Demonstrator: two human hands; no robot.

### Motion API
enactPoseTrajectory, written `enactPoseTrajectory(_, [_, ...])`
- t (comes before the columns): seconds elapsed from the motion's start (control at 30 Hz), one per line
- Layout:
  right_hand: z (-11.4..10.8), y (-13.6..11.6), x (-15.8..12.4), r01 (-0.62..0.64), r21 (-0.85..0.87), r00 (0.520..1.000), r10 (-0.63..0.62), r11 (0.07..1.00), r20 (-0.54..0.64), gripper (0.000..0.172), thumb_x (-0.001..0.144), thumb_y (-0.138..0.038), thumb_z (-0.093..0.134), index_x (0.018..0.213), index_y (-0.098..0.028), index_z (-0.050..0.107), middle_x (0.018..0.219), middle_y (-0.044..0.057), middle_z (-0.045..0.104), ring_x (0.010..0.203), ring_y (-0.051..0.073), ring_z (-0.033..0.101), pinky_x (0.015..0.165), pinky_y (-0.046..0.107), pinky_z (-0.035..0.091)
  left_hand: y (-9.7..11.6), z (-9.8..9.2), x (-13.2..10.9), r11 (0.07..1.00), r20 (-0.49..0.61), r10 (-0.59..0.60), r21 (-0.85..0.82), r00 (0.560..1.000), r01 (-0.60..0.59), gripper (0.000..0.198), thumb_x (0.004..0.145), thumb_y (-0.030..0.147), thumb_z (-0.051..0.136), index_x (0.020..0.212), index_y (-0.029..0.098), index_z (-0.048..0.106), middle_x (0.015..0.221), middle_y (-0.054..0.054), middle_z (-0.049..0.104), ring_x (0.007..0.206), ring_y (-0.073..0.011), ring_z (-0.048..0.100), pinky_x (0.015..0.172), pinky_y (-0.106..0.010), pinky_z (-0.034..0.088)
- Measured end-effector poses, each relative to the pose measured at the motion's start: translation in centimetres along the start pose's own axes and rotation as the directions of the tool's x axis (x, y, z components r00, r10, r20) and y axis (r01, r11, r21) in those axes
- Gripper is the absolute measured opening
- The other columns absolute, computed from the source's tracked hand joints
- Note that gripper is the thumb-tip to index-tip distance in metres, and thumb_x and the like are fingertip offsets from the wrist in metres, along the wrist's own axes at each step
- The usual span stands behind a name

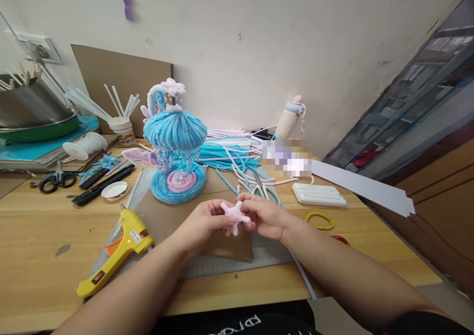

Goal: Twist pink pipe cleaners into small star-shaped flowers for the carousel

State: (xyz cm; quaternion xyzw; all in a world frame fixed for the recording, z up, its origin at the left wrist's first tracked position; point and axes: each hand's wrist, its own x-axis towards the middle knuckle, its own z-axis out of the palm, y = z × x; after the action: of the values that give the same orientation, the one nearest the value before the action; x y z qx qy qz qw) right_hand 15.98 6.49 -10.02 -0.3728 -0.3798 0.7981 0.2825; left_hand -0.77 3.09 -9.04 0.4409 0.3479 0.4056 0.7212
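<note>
A small pale pink fuzzy star [234,214] is held between both hands above a piece of brown cardboard [225,248]. My left hand [203,225] pinches it from the left, thumb on its front. From the right, my right hand [267,217] holds its edge with bent fingers. Behind my hands stands a blue fuzzy jellyfish-like figure [175,130] on a round blue base [157,189] with a pink centre. Scissors with pale handles [272,194] lie just beyond my right hand.
A yellow glue gun [126,251] and black scissors [57,178] lie left. Blue and pink fuzzy stems [225,152] are heaped at the back. A bottle [288,120], a white power strip [319,195] and a yellow ring-shaped handle [319,221] are right.
</note>
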Motion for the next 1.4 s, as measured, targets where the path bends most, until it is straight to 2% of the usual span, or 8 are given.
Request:
enactPoseTrajectory(0.1, [0.2,0.9,0.3,0.038,-0.093,0.998,-0.033,0.995,0.054,0.027,0.066,-0.031,0.069,0.080,-0.019,0.049,0.059,-0.003,0.060,0.045,0.008,0.051,0.041,0.016,0.030,0.1,0.1,0.0,0.990,0.014,-0.014,-0.143,1.000,0.015,0.015,0.066,0.021,0.073,0.076,0.011,0.067,0.063,-0.003,0.064,0.053,-0.0079,0.051,0.055,-0.020,0.039])
enactPoseTrajectory(0.17, [0.5,1.2,0.4,0.215,-0.255,0.976,-0.215,0.943,0.028,0.023,0.071,-0.032,0.065,0.079,-0.019,0.049,0.064,-0.001,0.060,0.051,0.010,0.053,0.045,0.019,0.035,0.2,0.0,0.0,0.983,-0.003,-0.016,-0.186,1.000,0.015,0.015,0.067,0.019,0.073,0.078,0.010,0.068,0.062,-0.003,0.063,0.052,-0.0071,0.051,0.055,-0.019,0.040])
enactPoseTrajectory(0.27, [0.9,1.2,0.0,0.536,-0.578,0.780,-0.623,0.615,0.061,0.010,0.072,-0.020,0.060,0.078,-0.018,0.052,0.076,0.001,0.057,0.068,0.012,0.053,0.060,0.025,0.042,0.3,-0.3,0.1,0.979,-0.020,-0.009,-0.206,1.000,0.005,0.015,0.068,0.017,0.071,0.080,0.009,0.069,0.063,-0.004,0.063,0.053,-0.0068,0.051,0.054,-0.018,0.041])
enactPoseTrajectory(0.37, [1.0,0.9,-0.7,0.604,-0.772,0.563,-0.792,0.199,0.237,0.010,0.075,-0.011,0.054,0.081,-0.019,0.054,0.082,0.003,0.055,0.079,0.017,0.052,0.072,0.031,0.043,0.4,-0.3,0.1,0.974,-0.029,-0.013,-0.227,1.000,0.006,0.015,0.069,0.017,0.070,0.081,0.008,0.069,0.065,-0.004,0.061,0.055,-0.0071,0.052,0.053,-0.017,0.042])
enactPoseTrajectory(0.53, [0.6,0.4,-1.1,0.571,-0.820,0.411,-0.850,-0.042,0.330,0.014,0.082,-0.010,0.050,0.090,-0.020,0.055,0.094,0.007,0.057,0.093,0.020,0.054,0.082,0.036,0.043,0.6,-0.2,0.0,0.949,-0.027,-0.099,-0.302,0.995,0.086,0.013,0.069,0.012,0.067,0.081,0.008,0.069,0.061,-0.002,0.058,0.053,-0.0064,0.053,0.050,-0.015,0.043])
enactPoseTrajectory(0.83, [0.2,0.4,-0.9,0.675,-0.737,0.480,-0.777,0.031,0.407,0.014,0.084,-0.011,0.047,0.089,-0.019,0.058,0.087,0.005,0.062,0.085,0.017,0.058,0.078,0.032,0.046,0.6,-0.3,-0.3,0.925,0.024,-0.197,-0.326,0.980,0.194,0.014,0.071,0.014,0.068,0.085,0.011,0.067,0.066,-0.003,0.062,0.058,-0.0086,0.059,0.058,-0.017,0.049])
enactPoseTrajectory(1.1, [1.5,1.0,-0.6,0.432,-0.548,0.837,-0.544,0.716,-0.051,0.005,0.074,-0.021,0.056,0.075,-0.016,0.058,0.064,-0.001,0.058,0.058,0.011,0.052,0.054,0.023,0.041,-0.1,0.0,0.1,0.991,-0.151,0.047,-0.118,0.987,-0.066,0.014,0.065,0.020,0.076,0.070,0.014,0.065,0.064,0.000,0.063,0.057,-0.0072,0.051,0.055,-0.018,0.037])
enactPoseTrajectory(1.4, [1.4,0.4,-0.9,0.389,-0.432,0.894,-0.447,0.814,-0.037,0.024,0.071,-0.040,0.067,0.073,-0.017,0.060,0.059,-0.002,0.055,0.045,0.007,0.038,0.042,0.021,0.027,-0.1,-0.4,0.2,0.985,-0.179,0.019,-0.165,0.984,-0.049,0.020,0.061,0.023,0.078,0.074,0.013,0.066,0.065,0.000,0.060,0.055,-0.0067,0.048,0.055,-0.020,0.035])
